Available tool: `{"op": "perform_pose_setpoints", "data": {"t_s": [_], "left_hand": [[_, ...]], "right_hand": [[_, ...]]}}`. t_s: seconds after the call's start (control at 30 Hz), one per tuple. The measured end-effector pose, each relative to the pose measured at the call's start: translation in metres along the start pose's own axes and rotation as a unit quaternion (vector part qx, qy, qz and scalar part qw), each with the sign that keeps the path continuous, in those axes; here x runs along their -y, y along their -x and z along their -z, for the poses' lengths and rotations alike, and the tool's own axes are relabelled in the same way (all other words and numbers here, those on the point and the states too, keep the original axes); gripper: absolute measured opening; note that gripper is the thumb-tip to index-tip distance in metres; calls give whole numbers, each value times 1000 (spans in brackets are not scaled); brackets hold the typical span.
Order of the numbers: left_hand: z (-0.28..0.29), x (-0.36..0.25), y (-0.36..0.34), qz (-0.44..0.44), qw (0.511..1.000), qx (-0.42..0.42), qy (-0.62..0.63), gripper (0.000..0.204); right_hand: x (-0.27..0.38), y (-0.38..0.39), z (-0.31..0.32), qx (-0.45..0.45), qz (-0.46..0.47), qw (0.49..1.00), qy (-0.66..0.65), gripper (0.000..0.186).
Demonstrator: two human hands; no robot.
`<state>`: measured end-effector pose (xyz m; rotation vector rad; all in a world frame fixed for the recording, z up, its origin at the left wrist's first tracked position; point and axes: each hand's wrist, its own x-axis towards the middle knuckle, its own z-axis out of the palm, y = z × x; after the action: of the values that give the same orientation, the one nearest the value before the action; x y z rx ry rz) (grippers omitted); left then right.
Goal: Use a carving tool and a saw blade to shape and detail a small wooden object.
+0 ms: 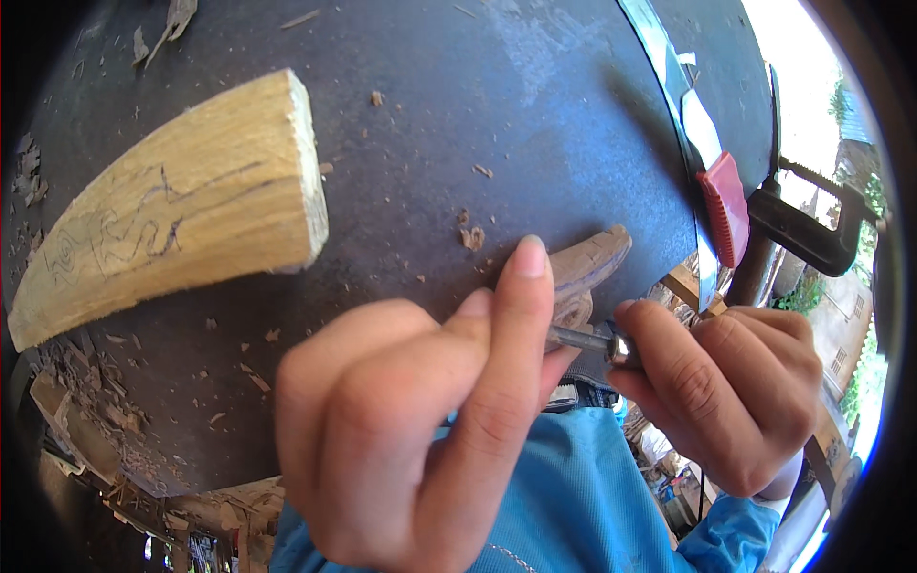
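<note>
My left hand is closed on a small brown, curved wooden piece marked with a blue line, its thumb stretched along the near side. My right hand grips a metal carving tool by its handle end, with the shaft meeting the carved wood beside my left fingers; the tip is hidden. A pale, horn-shaped wooden block with drawn pencil and pen outlines lies on the dark work surface to the upper left.
The dark work surface carries scattered wood shavings. Along its right side are a metal strip, a red ridged plastic piece and a black C-clamp. Wood scraps lie below the edge; foliage shows at far right.
</note>
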<state>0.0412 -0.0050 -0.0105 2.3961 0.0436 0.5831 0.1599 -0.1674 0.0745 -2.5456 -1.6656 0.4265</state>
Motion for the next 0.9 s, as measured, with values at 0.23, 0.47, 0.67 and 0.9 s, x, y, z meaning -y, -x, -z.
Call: {"op": "perform_pose_setpoints", "data": {"t_s": [0.23, 0.47, 0.67, 0.9], "left_hand": [[7, -1, -1, 15, 999, 31, 17, 42], [29, -3, 4, 28, 995, 72, -56, 42], [0, 2, 3, -19, 999, -34, 30, 43], [15, -9, 1, 34, 998, 50, -8, 48]], "right_hand": [[50, 5, 3, 21, -112, 993, 25, 29], [67, 5, -12, -44, -176, 982, -51, 27], [44, 17, -15, -40, -167, 978, -114, 22], [36, 4, 1, -12, -119, 993, -16, 28]]}}
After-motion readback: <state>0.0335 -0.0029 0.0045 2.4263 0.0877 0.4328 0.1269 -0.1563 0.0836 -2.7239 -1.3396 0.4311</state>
